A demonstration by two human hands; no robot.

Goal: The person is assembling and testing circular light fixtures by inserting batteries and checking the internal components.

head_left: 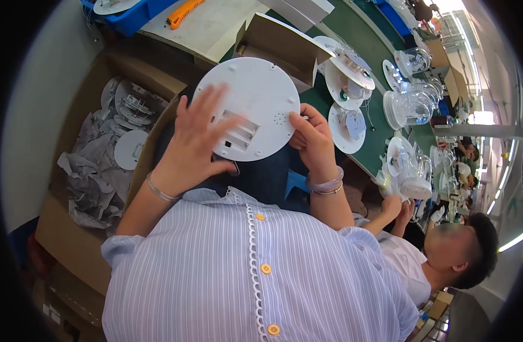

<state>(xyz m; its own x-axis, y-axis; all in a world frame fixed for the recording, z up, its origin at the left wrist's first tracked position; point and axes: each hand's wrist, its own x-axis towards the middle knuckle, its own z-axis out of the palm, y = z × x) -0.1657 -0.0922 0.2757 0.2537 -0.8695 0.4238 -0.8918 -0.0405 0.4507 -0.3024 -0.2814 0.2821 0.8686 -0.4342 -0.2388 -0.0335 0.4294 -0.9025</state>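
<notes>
A round white plastic base (247, 80) faces me above my lap, with a rectangular battery compartment and a patch of small speaker holes. My right hand (314, 137) grips its right edge between thumb and fingers. Over the left part of the disc my left hand (201, 134) is spread, fingers apart and slightly blurred; whether it touches the surface I cannot tell. Just behind the base, an opened cardboard box (281, 48) lies on the workbench.
Left of me, a large carton (73, 222) holds white discs and crumpled paper. An orange cutter (184, 12) lies near a blue bin (139, 17). White disc assemblies (347, 128) and clear domes (412, 108) line the green bench (373, 145). At right, a co-worker (410, 256) handles a dome.
</notes>
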